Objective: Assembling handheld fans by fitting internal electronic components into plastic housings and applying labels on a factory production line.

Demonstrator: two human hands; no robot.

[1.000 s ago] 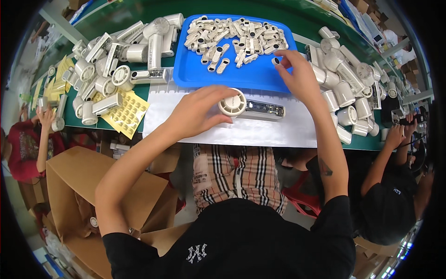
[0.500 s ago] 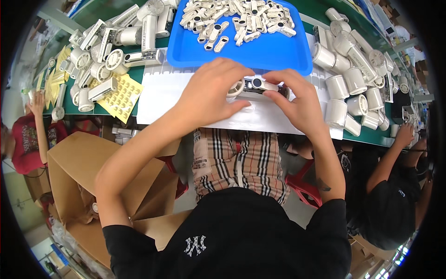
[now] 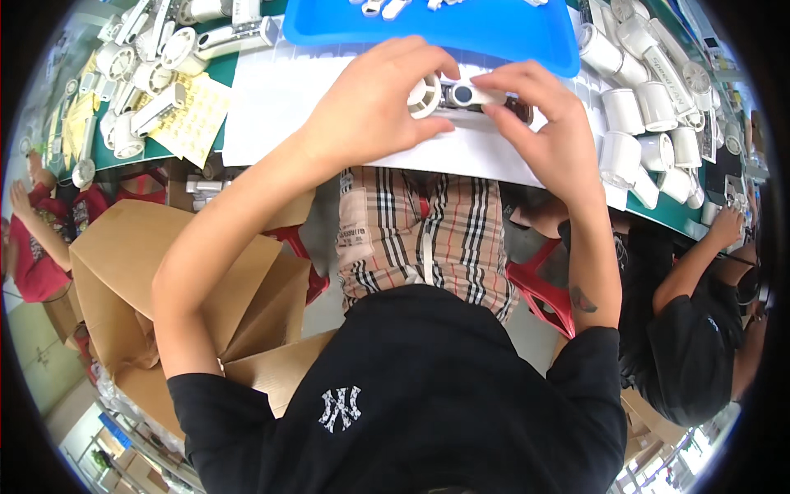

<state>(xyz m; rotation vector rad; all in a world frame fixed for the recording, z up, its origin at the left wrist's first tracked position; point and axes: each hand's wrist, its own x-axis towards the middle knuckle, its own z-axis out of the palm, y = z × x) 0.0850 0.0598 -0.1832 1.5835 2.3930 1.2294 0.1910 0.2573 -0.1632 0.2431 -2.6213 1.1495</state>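
Observation:
My left hand (image 3: 374, 103) is curled around the left end of a white handheld fan (image 3: 424, 95), whose round slotted end shows beside the fingers. My right hand (image 3: 550, 115) pinches a small white cover piece (image 3: 485, 96) with a dark round spot, thumb below and fingers above. The cover lies along the fan's handle, where a dark inner part (image 3: 518, 107) shows at the right end. I cannot tell whether the cover is fully seated. Beneath both hands lies a white sheet (image 3: 271, 119) on the green table.
A blue tray (image 3: 461, 34) with small white pieces stands beyond my hands. White fans (image 3: 177, 49) are heaped at left, beside yellow sticker sheets (image 3: 196, 123); more fans (image 3: 656, 107) lie at right. An open cardboard box (image 3: 148, 247) stands by my left arm. Co-workers (image 3: 687, 354) sit either side.
The view has tilted, so the table and tray sit higher in the picture. Both hands remain on the fan and cover, with little change of grip. At far left the co-worker's arms have moved.

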